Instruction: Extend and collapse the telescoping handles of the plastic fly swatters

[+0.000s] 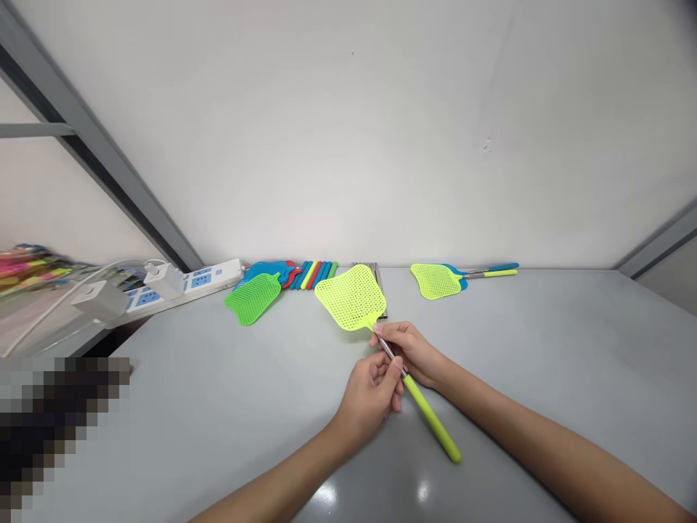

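A yellow-green fly swatter (pixel 351 298) is held above the table, tilted, its mesh head up to the left and its grip slanting down to the right. My left hand (pixel 371 388) is closed around the metal rod just above the grip. Higher up, my right hand (pixel 407 350) pinches the rod close to the neck of the mesh head. Behind the head lie several metal rods (pixel 382 305), partly hidden by it. To their left is a row of several coloured handle grips (pixel 316 275). A loose green swatter head (pixel 253 298) rests farther left, overlapping blue swatter heads (pixel 266 270) and red ones.
Two swatters, a yellow-green one (pixel 435 282) and a blue one (pixel 504 266), lie at the back right by the wall. A white power strip (pixel 215 276) with plugs and cables runs along the left edge. Colourful packaged items (pixel 30 269) sit beyond it.
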Motion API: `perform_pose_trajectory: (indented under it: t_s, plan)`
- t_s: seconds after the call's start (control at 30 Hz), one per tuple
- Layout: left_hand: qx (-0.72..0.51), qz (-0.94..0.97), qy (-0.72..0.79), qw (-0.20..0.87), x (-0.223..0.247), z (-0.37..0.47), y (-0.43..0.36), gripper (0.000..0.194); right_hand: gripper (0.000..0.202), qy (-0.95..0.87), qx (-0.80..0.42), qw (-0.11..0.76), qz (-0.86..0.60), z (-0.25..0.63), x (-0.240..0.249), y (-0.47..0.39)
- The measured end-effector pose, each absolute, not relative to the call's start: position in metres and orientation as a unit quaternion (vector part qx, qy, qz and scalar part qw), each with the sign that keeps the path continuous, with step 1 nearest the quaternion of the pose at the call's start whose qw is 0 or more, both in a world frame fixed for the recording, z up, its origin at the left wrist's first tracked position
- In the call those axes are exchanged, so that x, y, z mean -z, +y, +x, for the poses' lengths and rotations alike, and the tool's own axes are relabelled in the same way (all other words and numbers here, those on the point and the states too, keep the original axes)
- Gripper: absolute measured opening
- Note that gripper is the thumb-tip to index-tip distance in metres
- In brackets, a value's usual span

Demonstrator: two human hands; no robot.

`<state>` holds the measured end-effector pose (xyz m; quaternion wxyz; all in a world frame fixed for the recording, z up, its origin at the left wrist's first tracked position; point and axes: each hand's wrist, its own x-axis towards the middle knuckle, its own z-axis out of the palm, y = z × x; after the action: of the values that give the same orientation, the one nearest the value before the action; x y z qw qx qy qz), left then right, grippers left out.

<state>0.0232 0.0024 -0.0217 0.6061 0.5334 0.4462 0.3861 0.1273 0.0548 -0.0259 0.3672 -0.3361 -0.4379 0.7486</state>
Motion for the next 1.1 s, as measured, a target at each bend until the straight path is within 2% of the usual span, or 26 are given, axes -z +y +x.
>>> perform_pose_trajectory:
  t_s: [0.33,0.7,0.83,1.1]
  plan:
    - [-0.396,0.515,0.447,0.615,0.025,0.023,0.001,0.036,0.034,-0.447,-0.726,0.382,-0.356,0.123,0.025,0.053]
    - [-0.396,0.413,0.368,0.732,0.024,0.017,0.009,0.042,0.037,-0.474,-0.713,0.388,-0.342,0.12,0.027,0.052]
    - [-0.413,0.388,0.355,0.743,0.023,0.017,0.008,0.038,0.046,-0.467,-0.712,0.368,-0.374,0.121,0.027,0.052]
    - [-0.479,0.349,0.338,0.731,0.02,0.013,0.008,0.029,0.037,-0.449,-0.716,0.409,-0.345,0.12,0.033,0.054]
